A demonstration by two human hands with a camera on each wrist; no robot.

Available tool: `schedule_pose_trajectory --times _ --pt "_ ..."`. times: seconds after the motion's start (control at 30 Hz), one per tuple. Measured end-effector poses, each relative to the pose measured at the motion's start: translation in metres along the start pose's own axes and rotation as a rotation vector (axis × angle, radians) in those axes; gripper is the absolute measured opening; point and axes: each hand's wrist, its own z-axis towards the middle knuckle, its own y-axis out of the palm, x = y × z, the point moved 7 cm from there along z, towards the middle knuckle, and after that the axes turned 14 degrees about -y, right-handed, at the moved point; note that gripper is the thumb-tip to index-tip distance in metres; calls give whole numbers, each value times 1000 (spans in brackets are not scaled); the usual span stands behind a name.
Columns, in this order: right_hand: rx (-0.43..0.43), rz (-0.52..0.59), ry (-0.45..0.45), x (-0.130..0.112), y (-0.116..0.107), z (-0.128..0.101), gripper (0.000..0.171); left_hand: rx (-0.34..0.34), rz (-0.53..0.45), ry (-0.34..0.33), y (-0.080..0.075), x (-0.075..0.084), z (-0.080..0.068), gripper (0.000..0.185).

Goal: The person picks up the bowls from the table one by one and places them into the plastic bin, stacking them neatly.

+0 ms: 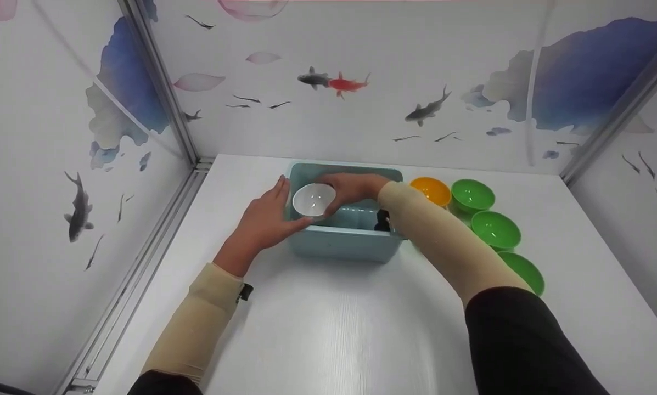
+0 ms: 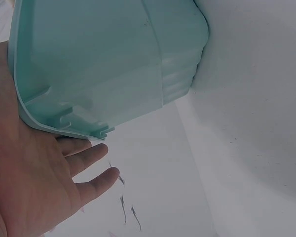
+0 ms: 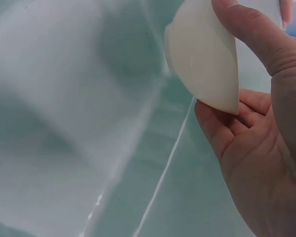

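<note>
A white bowl [image 1: 314,201] is held in my right hand [image 1: 355,187] within the light blue-green bin [image 1: 344,245], near its left end. In the right wrist view, thumb and fingers pinch the side of the bowl [image 3: 204,59], which looks tipped on edge there. My left hand [image 1: 262,219] lies along the bin's left side, its thumb reaching over the front corner close to the bowl. Its fingers stretch out straight past the rim in the left wrist view, with the palm against the bin [image 2: 98,59]. Whether the left thumb touches the bowl I cannot tell.
Right of the bin stand an orange bowl [image 1: 431,190] and several green bowls [image 1: 472,195] in a curved row; my right forearm partly covers the nearest one [image 1: 524,272]. The white table [image 1: 317,323] is bounded by printed panels [image 1: 361,131] behind and at both sides.
</note>
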Motion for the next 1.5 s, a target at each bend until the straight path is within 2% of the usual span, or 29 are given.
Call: schedule_pose_trajectory --times 0.3,0.6,0.9,0.97,1.13,1.23,1.37,1.5 --pt "2 30 23 -1 8 -2 100 -8 15 12 -2 2 -1 127" --pt "-15 -17 9 7 17 7 89 -12 0 8 -1 1 -3 125" --pt "-17 -7 68 12 22 6 87 -2 -4 10 -3 1 -3 123" --pt "-23 -34 74 10 23 5 85 4 -3 11 -3 0 -3 123" --pt "-35 -112 108 9 23 3 92 2 11 -4 0 -1 -3 129" --pt "-43 -170 117 8 22 3 89 -1 8 -3 -1 1 -3 131" --pt "-71 -273 147 10 22 6 83 -2 -9 9 -3 3 -4 128" --pt "-93 -321 178 14 23 8 88 1 -11 14 -3 3 -4 124"
